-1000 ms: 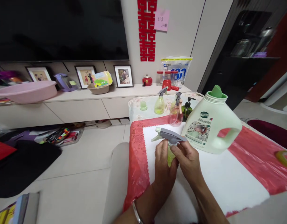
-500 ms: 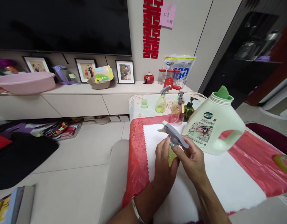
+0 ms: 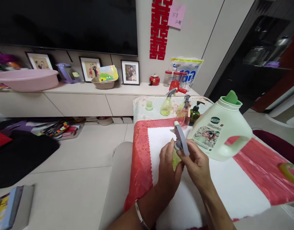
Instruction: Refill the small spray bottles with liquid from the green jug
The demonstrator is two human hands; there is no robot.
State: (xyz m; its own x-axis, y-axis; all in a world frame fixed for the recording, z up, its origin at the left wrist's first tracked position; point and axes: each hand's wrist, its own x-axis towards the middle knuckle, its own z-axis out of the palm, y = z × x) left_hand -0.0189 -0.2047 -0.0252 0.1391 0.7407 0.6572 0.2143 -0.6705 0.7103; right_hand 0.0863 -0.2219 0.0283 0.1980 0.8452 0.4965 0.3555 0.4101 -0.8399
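Between my hands is a small yellow-green spray bottle (image 3: 176, 160) with a grey trigger head (image 3: 181, 139) on its neck. My left hand (image 3: 168, 166) wraps round the bottle's body. The fingers of my right hand (image 3: 197, 161) are closed at the collar under the trigger head; part of the neck is hidden behind them. Just beyond my right hand stands a large pale green detergent jug (image 3: 216, 127), uncapped, with a green spout (image 3: 231, 97) showing in its mouth. A white cloth (image 3: 237, 185) lies beneath my hands and the jug.
Behind stand another yellow-green spray bottle (image 3: 166, 108), a clear pinkish spray bottle (image 3: 183, 117), a dark green pump bottle (image 3: 194, 114) and a pale green cap (image 3: 149, 105). A roll of tape (image 3: 290, 172) lies right on the red tablecloth (image 3: 140, 150). A cabinet (image 3: 84, 103) runs along the wall.
The grey trigger head has turned on the bottle, its nozzle swinging from the left toward the far side. My left hand stays round the bottle. The view has shifted slightly.
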